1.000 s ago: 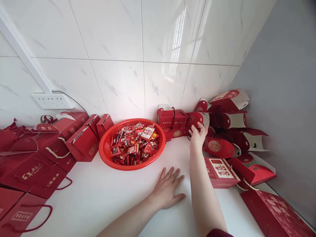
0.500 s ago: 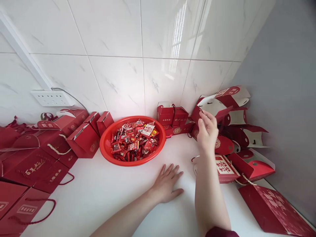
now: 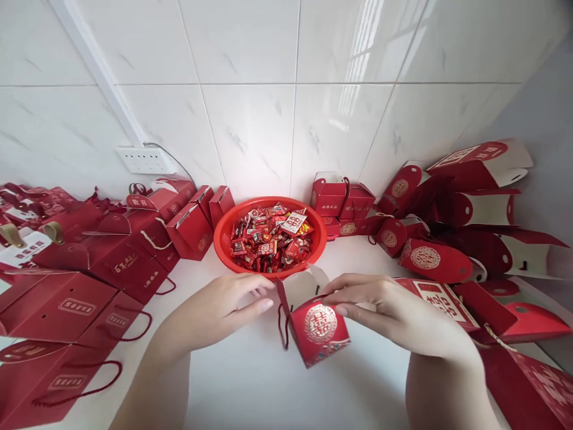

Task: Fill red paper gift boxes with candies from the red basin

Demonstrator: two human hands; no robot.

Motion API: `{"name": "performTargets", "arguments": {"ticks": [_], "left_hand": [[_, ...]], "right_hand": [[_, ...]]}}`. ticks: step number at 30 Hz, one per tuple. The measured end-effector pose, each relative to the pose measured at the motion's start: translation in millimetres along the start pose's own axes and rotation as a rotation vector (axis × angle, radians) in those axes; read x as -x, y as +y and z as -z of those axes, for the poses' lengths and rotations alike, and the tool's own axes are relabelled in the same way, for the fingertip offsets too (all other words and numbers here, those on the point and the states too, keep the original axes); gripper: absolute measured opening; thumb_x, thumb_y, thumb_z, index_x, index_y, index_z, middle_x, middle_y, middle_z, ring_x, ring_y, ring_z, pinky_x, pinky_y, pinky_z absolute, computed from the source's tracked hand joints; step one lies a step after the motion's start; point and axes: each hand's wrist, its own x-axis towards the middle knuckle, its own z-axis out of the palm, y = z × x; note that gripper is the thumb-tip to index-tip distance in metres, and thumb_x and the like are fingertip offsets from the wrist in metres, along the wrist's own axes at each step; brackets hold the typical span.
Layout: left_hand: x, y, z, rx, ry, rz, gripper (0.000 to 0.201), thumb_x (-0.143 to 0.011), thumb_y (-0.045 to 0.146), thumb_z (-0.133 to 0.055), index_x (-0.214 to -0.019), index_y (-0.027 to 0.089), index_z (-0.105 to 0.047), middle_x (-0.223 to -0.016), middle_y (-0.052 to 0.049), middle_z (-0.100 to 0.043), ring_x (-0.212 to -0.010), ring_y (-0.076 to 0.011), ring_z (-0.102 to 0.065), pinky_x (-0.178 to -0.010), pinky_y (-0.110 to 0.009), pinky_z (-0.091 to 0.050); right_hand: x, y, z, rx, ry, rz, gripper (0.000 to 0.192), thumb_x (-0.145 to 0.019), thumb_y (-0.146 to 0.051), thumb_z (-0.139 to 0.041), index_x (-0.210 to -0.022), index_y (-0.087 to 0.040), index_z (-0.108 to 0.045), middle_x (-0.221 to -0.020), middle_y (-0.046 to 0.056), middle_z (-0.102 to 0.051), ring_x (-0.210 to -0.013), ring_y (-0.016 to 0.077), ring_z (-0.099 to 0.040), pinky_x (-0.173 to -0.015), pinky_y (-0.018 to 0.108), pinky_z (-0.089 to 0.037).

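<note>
A small red gift box (image 3: 320,325) with a round gold emblem stands tilted over the white tabletop, its top flaps spread and its pale inside showing. A dark red cord loop hangs from its left side. My right hand (image 3: 380,301) pinches the box's upper right edge between thumb and fingers. Beside the box's left edge is my left hand (image 3: 228,307), thumb and fingers apart with nothing between them; whether its fingertips touch the card I cannot tell. Just behind the box sits a red plastic basket (image 3: 220,242) full of red-wrapped sweets (image 3: 268,236).
Closed red boxes (image 3: 111,257) with cord handles crowd the left side. Several open boxes (image 3: 436,261) are piled at the right against a grey wall. Small boxes (image 3: 329,197) stand by the tiled wall, which carries a power socket strip (image 3: 143,160).
My right hand has brought a small open box from the right-hand pile to the middle. My left hand has risen off the tabletop and moved to the box's left. The view has shifted right.
</note>
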Motion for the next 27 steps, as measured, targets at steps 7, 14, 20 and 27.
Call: {"name": "performTargets", "arguments": {"ticks": [7, 14, 20, 27], "left_hand": [[-19, -28, -5.2, -0.169, 0.011, 0.101, 0.04, -0.095, 0.053, -0.042, -0.12, 0.028, -0.06, -0.124, -0.003, -0.065, -0.114, -0.0257, -0.061, -0.094, -0.037, -0.048], [-27, -44, -5.7, -0.228, -0.002, 0.127, 0.045, -0.093, 0.057, -0.044, -0.125, 0.03, -0.058, -0.127, -0.002, -0.065, -0.117, -0.027, -0.06, -0.096, -0.038, -0.049], [-34, -50, -9.3, -0.269, 0.044, 0.105, 0.047, -0.089, 0.059, -0.048, -0.123, 0.028, -0.061, -0.122, -0.004, -0.067, -0.111, -0.0297, -0.064, -0.088, -0.036, -0.054], [-36, -52, -10.2, -0.269, 0.035, 0.085, 0.05, -0.089, 0.059, -0.048, -0.123, 0.025, -0.062, -0.124, -0.007, -0.066, -0.112, -0.0305, -0.064, -0.091, -0.037, -0.053]], "right_hand": [[6, 17, 10, 0.213, 0.181, -0.258, 0.037, -0.099, -0.038, -0.041, -0.09, -0.023, -0.074, -0.113, 0.005, -0.065, -0.093, 0.0197, -0.065, -0.084, 0.033, -0.052], [-2, 78, 32, 0.373, 0.471, -0.577, 0.033, -0.095, -0.032, -0.043, -0.107, -0.018, -0.071, -0.142, 0.01, -0.048, -0.122, 0.0259, -0.056, -0.106, 0.037, -0.04], [41, 97, 58, 0.614, 0.702, -0.789, 0.044, -0.095, -0.036, -0.044, -0.131, -0.013, -0.057, -0.148, 0.017, -0.041, -0.135, 0.0325, -0.041, -0.108, 0.047, -0.038], [44, 105, 5, 0.799, 0.26, -0.936, 0.06, -0.075, -0.02, -0.068, -0.132, -0.017, -0.05, -0.14, 0.018, -0.048, -0.128, 0.0355, -0.047, -0.088, 0.042, -0.05]]}}
